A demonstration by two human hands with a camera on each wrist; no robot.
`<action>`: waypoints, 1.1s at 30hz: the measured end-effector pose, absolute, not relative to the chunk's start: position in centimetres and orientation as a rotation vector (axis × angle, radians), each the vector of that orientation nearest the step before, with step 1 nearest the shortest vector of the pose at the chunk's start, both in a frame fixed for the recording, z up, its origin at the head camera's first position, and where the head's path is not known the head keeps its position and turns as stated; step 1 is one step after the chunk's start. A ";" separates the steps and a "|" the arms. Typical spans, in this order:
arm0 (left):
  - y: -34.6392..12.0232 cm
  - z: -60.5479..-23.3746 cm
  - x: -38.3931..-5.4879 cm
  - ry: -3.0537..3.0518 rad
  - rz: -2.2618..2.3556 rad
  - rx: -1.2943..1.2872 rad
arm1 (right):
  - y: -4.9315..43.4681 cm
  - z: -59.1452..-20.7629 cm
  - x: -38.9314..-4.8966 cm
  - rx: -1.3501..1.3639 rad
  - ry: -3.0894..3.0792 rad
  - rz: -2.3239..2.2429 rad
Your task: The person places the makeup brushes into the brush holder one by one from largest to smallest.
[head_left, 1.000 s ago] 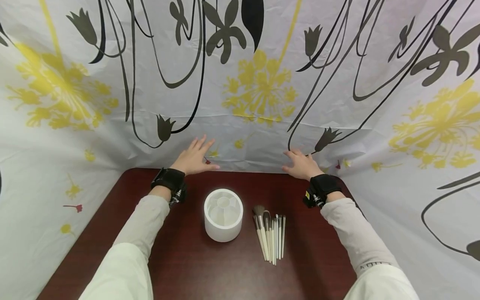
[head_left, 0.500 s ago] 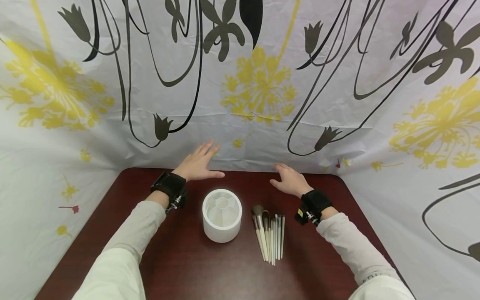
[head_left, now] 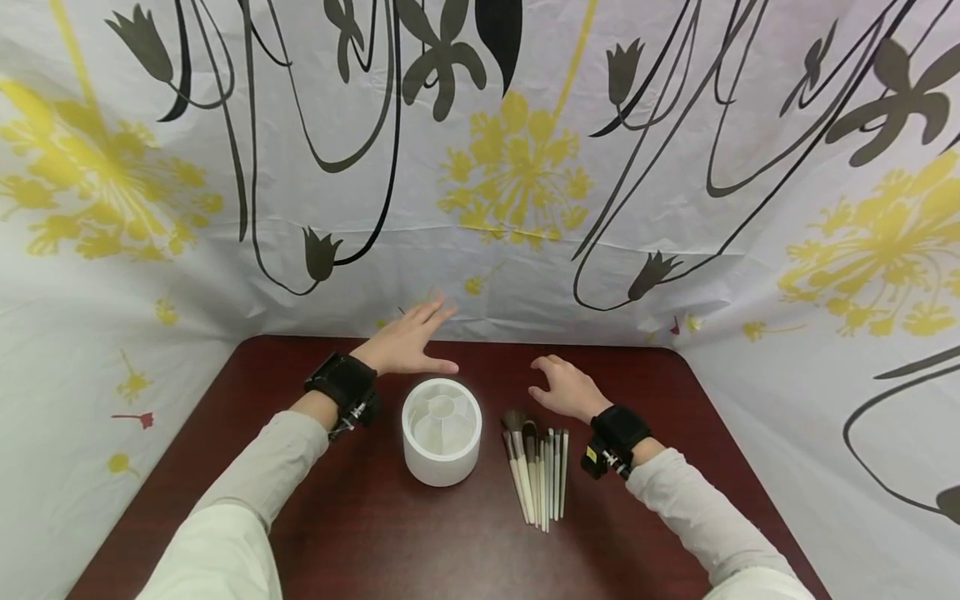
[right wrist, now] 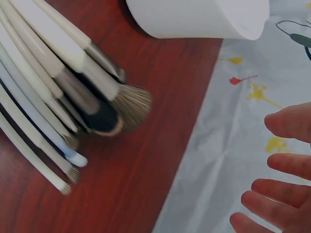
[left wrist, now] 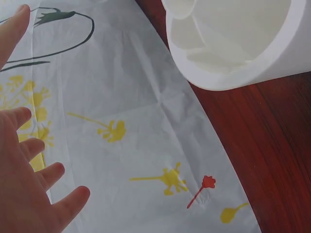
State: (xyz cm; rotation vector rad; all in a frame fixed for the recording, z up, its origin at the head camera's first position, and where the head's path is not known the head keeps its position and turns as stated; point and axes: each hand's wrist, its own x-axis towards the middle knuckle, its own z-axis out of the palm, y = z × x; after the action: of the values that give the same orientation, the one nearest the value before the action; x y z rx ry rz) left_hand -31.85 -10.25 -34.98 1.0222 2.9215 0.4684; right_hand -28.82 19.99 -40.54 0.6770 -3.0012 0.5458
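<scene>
A round white organizer cup (head_left: 442,467) with inner dividers stands upright on the dark red table. To its right lies a bunch of makeup brushes (head_left: 536,479) with pale handles, their bristles pointing away from the person. The left hand (head_left: 401,342), fingers spread, hovers just behind and left of the cup, holding nothing. Behind the brushes, the right hand (head_left: 567,390) is held over the table with fingers loosely bent and nothing in them. In the right wrist view the fluffy brush heads (right wrist: 131,104) show close up, apart from the fingers.
A white flower-printed sheet (head_left: 510,292) hangs behind the table and along both sides. The table's back edge (head_left: 487,343) runs just beyond both hands. Each wrist wears a black strapped camera, such as the left one (head_left: 343,387).
Both hands have come in from the back of the table. The left moved right and nearer the cup; the right moved left and closer to the brushes. Cup and brushes stay put.
</scene>
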 end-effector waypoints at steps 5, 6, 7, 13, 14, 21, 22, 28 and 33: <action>-9.9 -35.4 -31.8 2.892 0.464 1.043 | 20.1 -42.0 -28.5 0.712 -2.991 0.678; -9.9 -35.5 -31.8 2.884 0.466 1.045 | 20.1 -42.2 -28.5 0.716 -2.990 0.691; -9.9 -35.6 -31.7 2.873 0.470 1.043 | 20.1 -42.5 -28.4 0.721 -2.989 0.704; -9.7 -36.1 -31.4 2.832 0.472 1.090 | 19.8 -43.8 -27.8 0.746 -3.013 0.725; -9.7 -36.2 -31.4 2.832 0.466 1.102 | 19.7 -44.0 -27.7 0.749 -3.018 0.726; -9.7 -36.9 -31.4 2.808 0.455 1.080 | 19.7 -45.2 -27.3 0.795 -3.031 0.764; -9.7 -37.0 -31.3 2.800 0.455 1.073 | 19.6 -45.4 -27.3 0.797 -3.030 0.765; -9.6 -37.3 -30.8 2.744 0.424 1.045 | 19.3 -46.9 -27.1 0.824 -3.036 0.746; -9.3 -37.9 -30.5 2.695 0.390 1.064 | 18.9 -48.3 -26.8 0.875 -3.029 0.743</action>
State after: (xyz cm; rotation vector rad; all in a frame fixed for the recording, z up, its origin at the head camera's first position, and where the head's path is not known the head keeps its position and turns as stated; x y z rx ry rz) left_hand -30.52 -9.31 -37.87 1.0644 2.6946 0.3897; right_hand -26.78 18.88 -48.26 0.8749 -3.0288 0.7427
